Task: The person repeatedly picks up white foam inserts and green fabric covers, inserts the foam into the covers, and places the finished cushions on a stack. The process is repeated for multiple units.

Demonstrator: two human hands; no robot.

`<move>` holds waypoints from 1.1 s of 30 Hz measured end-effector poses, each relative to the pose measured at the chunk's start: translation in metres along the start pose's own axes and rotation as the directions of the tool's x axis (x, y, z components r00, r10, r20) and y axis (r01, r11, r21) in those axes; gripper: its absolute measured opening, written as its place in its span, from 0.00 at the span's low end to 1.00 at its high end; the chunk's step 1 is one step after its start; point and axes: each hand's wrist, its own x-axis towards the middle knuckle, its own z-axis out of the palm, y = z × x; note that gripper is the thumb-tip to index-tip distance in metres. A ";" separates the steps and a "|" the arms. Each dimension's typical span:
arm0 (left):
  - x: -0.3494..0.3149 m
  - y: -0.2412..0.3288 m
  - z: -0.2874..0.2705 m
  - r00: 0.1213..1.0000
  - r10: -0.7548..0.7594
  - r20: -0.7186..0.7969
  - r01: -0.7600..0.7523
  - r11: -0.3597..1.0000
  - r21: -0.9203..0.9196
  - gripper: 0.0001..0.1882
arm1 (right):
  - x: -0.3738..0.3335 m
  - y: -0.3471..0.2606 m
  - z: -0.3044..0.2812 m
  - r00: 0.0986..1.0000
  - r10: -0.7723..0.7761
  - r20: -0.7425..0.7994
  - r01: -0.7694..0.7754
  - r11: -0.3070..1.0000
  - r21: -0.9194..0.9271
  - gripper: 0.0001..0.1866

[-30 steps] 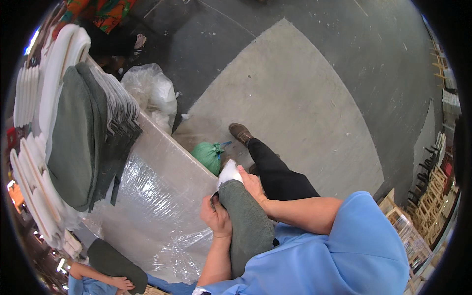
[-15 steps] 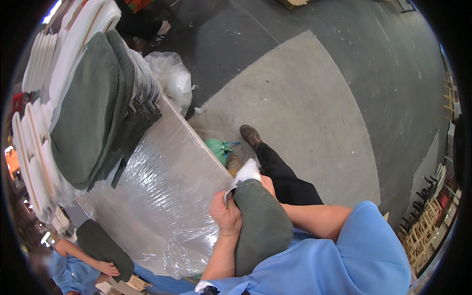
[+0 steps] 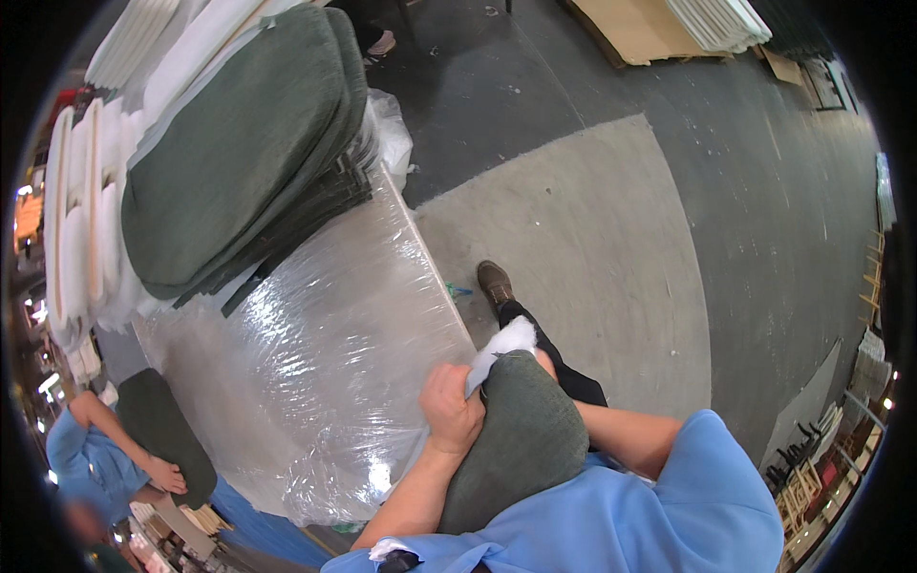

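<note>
A dark green fabric cushion cover point(image 3: 521, 435) lies against my body, with white padding point(image 3: 514, 338) bulging from its far end. My left hand point(image 3: 451, 409) is closed on the cover's left edge near that end, its knuckles turned up. On the other side, my right hand point(image 3: 545, 364) is against the cover's far end beside the padding. Most of that hand, with its fingers, is hidden behind the fabric.
To my left stands a table wrapped in clear film point(image 3: 334, 372). It bears a stack of green covers point(image 3: 239, 143) next to folded white padding point(image 3: 81, 220). Lower left, a co-worker's hand point(image 3: 166, 475) rests on another green piece point(image 3: 162, 420). Cardboard point(image 3: 640, 33) lies at the far right.
The view has shifted, so the table and stack sit further right. The padding leans more to the right, and the cover has turned slightly. My left hand keeps its grip.
</note>
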 end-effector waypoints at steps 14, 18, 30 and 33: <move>-0.004 0.024 -0.014 0.989 0.138 -0.043 -0.136 0.990 0.048 0.09 | 0.054 -0.211 0.001 0.474 0.462 0.749 0.625 0.422 -0.656 0.09; -0.007 0.029 -0.016 0.987 0.160 -0.016 -0.159 0.985 0.060 0.11 | 0.049 -0.219 0.006 0.489 0.546 0.680 0.620 0.332 -0.711 0.06; -0.014 0.043 -0.009 0.974 0.220 0.049 -0.222 0.974 0.045 0.11 | 0.025 -0.207 -0.022 0.490 0.420 0.764 0.639 0.423 -0.643 0.06; -0.012 0.045 -0.008 0.967 0.240 0.084 -0.244 0.969 0.040 0.11 | 0.044 -0.196 -0.029 0.489 0.510 0.707 0.519 0.481 -0.706 0.05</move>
